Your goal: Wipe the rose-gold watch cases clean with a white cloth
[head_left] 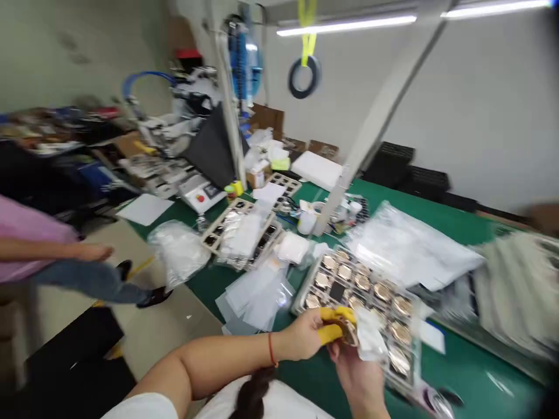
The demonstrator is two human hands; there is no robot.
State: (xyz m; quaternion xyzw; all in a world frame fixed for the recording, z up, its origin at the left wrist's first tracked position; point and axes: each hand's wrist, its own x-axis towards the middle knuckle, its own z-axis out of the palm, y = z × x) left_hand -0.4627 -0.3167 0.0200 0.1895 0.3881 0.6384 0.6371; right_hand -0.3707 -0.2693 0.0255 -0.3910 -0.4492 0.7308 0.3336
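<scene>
My left hand (308,334), with yellow finger cots on its fingertips, is closed on a shiny gold, round, watch-case-like piece (348,331). My right hand (360,375) is just beside it, closed on a crumpled white wipe (370,336). The wipe lies against the gold piece. Its folds and the hand itself hide part of the right fingers. Behind both hands, a clear compartment tray (301,302) holds several similar gold pieces in rows. One compartment toward its left shows a dark rectangle (336,291).
Clear plastic sheets (257,297) lie left of the tray on the green bench top. A large white bag (406,244) lies behind it. Other trays (225,224) stand farther left. A slanted metal post (379,110) rises beyond. Another person (39,244) stands at far left.
</scene>
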